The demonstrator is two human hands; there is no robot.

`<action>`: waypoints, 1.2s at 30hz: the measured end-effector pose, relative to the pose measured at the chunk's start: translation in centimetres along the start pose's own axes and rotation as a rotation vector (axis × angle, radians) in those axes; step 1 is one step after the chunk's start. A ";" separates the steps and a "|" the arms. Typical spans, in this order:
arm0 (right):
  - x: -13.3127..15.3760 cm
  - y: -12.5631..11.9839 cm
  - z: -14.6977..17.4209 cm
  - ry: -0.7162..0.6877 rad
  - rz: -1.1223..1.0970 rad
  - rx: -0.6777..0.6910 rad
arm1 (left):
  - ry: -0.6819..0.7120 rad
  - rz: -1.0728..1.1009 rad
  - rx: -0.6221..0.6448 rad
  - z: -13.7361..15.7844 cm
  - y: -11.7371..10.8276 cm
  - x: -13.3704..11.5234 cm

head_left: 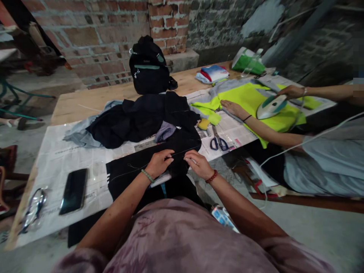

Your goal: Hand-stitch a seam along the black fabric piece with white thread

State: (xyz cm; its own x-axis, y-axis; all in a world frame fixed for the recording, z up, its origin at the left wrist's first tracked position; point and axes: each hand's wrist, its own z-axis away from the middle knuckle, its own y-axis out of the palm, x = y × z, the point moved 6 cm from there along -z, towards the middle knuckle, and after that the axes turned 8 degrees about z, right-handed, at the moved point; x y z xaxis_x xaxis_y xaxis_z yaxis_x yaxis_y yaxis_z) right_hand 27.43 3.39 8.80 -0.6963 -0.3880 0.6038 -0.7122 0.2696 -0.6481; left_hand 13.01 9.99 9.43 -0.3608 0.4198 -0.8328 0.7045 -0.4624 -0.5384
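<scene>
A black garment [125, 168] with white stripes at one end lies spread along the table's front edge, partly over my lap. Both my hands are above it, a small gap apart. My left hand [160, 163], with a green bead bracelet, is closed in a pinch; a thin pale thread [127, 172] trails across the cloth towards it. My right hand [198, 163], wearing a red bracelet, also pinches thumb against fingers. What sits in its fingertips is too small to make out. Dark blue-handled scissors [218, 142] lie on newspaper beyond my right hand.
Newspaper [54, 151] covers the wooden table. On it are a phone [74, 191], glasses [35, 206] and piled dark clothes [133, 119]. A black backpack [149, 68] stands behind. At right, a co-worker's hand moves an iron [271, 106] on a yellow-green garment [244, 98]; its cord [313, 140] hangs nearby.
</scene>
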 end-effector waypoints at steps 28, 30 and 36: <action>0.8 0.9 1.8 -0.070 0.117 -0.104 | -0.141 0.147 0.024 1.2 1.8 1.6; 0.9 0.9 1.8 -0.071 0.107 -0.103 | -0.104 0.135 -0.023 1.2 1.7 1.4; 1.5 -0.2 2.2 0.007 0.053 -0.196 | -0.007 0.105 -0.139 1.5 1.3 0.8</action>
State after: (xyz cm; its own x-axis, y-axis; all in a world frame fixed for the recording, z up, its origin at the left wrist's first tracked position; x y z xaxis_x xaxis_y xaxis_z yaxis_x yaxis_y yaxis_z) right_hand 26.72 0.82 8.76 -0.7335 -0.3625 0.5750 -0.6776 0.4564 -0.5767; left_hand 12.71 8.62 7.89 -0.2851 0.3693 -0.8845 0.8159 -0.3907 -0.4262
